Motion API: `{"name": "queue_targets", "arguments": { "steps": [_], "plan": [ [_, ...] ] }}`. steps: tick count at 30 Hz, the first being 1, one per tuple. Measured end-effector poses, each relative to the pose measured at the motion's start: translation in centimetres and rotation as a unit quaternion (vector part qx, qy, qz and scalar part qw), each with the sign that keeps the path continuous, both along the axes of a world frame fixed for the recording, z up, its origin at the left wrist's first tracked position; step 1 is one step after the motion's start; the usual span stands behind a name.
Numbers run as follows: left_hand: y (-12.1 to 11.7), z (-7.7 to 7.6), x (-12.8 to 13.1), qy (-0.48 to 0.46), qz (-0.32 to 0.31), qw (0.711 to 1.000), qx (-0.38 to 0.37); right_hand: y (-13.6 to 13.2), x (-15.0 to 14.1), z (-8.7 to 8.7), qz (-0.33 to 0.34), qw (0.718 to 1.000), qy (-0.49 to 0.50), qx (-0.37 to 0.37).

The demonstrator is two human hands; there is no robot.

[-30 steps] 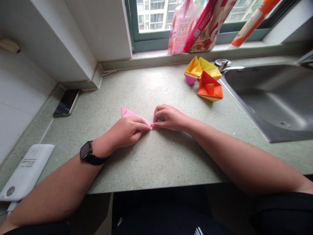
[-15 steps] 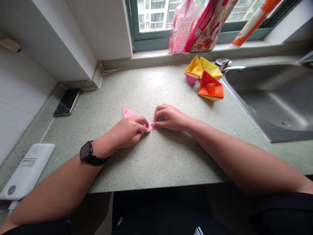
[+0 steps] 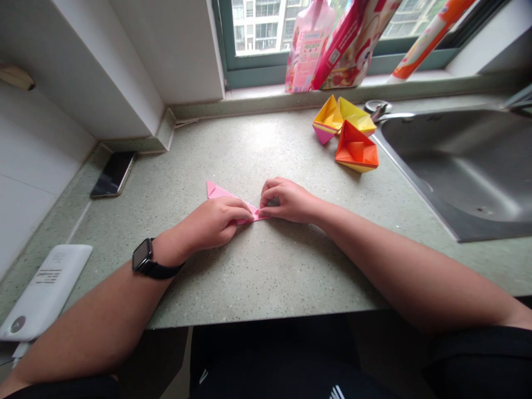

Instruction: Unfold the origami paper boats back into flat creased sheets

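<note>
A pink folded paper [image 3: 218, 191] lies on the speckled counter, its pointed left end showing beyond my left hand and part of its middle covered. My left hand [image 3: 216, 221], with a black watch at the wrist, is closed on the paper's middle, its fingertips and thumb pressed together there. Curled fingers and thumb of my right hand [image 3: 286, 200] pinch the paper's right end. The two hands are close but apart. Farther back on the right stand folded paper boxes: an orange one [image 3: 356, 149], a yellow one with a pink underside [image 3: 327, 119] and another yellow one [image 3: 355, 115].
A steel sink [image 3: 440, 230] is set into the counter at the right. On the left lie a phone [image 3: 113, 174] and a white power bank [image 3: 47, 291] with a cable. Colourful packages [image 3: 310, 55] stand on the windowsill. The counter's front edge runs below my forearms.
My left fingers have straightened and flattened a little along the paper, and the left wrist has shifted slightly left. My right hand keeps its pinch at almost the same spot.
</note>
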State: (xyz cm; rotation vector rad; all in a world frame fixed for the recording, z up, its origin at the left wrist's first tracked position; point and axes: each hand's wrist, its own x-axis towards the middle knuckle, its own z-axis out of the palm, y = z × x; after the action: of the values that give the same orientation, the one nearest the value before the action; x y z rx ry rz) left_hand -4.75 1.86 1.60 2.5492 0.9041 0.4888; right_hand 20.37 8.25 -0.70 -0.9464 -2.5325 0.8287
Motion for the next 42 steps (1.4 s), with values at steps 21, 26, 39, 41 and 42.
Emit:
{"name": "queue_targets", "arguments": {
  "steps": [21,26,39,41,42],
  "plan": [
    [-0.2,-0.6,0.2,0.045,-0.004,0.999,0.03,-0.2,0.0,-0.1,-0.005,1.0,-0.013,0.028],
    [-0.6,-0.6,0.4,0.087,0.001,0.995,0.041,-0.2,-0.1,-0.1,-0.011,1.0,-0.014,0.026],
    [-2.0,-0.1,2.8,0.215,0.04,0.971,0.091,-0.1,-0.2,-0.5,-0.012,0.999,0.001,0.04],
    [-2.1,-0.2,3.0,0.211,0.045,0.972,0.096,-0.1,-0.2,-0.4,-0.019,0.999,0.003,0.037],
    [-2.2,-0.2,3.0,0.205,0.045,0.973,0.096,0.0,-0.2,-0.4,-0.022,0.999,0.007,0.033]
  ]
}}
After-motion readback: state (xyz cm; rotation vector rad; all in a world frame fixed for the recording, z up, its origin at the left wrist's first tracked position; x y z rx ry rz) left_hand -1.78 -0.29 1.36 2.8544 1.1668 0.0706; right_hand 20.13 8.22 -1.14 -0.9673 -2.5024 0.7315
